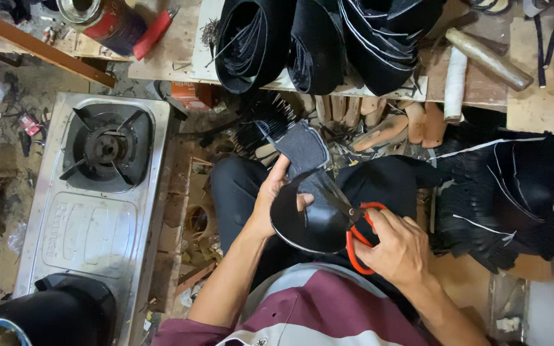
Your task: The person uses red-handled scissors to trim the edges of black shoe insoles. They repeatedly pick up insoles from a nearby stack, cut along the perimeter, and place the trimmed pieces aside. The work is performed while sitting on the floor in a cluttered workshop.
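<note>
We hold the black shoe piece (pixel 306 211) over our lap, left hand (pixel 270 198) with fingers curled round its edge. Our right hand (pixel 399 250) grips the red-handled scissors (pixel 354 221), fingers through the loops — blades partway into the material, so the cut looks only partly made, with edge left to trim.

The shoe piece (pixel 309 205) in the left hand (pixel 269 198) is black, leather-like and smooth, with a matt grey cloth-like end. The scissors (pixel 354 224) in the right hand (pixel 399 250) have dull metal blades and glossy red plastic handles. The stove (pixel 91 218) at left is brushed metal. The far table (pixel 482 90) is rough bare wood. The shirt (pixel 315 314) is soft cloth.
</note>
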Available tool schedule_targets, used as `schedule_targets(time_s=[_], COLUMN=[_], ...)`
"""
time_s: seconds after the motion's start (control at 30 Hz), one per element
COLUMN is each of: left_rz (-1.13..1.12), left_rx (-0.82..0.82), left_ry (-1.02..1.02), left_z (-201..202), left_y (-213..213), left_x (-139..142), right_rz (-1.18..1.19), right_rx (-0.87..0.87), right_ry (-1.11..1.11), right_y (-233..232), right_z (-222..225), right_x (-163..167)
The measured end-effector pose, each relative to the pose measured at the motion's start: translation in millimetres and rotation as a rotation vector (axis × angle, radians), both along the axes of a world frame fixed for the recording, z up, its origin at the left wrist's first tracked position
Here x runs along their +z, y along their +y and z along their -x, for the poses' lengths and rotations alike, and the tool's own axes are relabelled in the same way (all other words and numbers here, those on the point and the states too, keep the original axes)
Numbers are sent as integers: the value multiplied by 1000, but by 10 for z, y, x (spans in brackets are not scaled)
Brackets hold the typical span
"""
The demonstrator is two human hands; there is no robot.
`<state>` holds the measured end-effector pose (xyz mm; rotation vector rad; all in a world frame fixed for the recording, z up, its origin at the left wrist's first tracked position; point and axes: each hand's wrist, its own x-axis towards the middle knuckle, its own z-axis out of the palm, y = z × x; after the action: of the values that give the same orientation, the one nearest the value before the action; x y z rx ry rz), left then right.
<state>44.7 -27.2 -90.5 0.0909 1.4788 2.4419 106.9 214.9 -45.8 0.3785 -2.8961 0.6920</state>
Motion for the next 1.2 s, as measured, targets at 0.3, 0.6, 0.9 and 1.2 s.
schedule_targets(time_s=[0.3, 0.6, 0.9, 1.2], left_rz=[183, 184, -351, -351], left_rx=[39, 23, 167, 171], left_ry=[64, 14, -57, -106], left_z=[38, 57, -65, -149], left_y=[-13, -45, 160, 333], left_x=[-130, -166, -552, -733], right_rz=[217, 395, 1047, 1061], right_rx=[33, -12, -301, -303], right_ry=[-28, -150, -596, -662], right_y=[-28, 20, 47, -132], right_z=[-59, -136, -90, 21], right_x=[-183, -374, -588, -517])
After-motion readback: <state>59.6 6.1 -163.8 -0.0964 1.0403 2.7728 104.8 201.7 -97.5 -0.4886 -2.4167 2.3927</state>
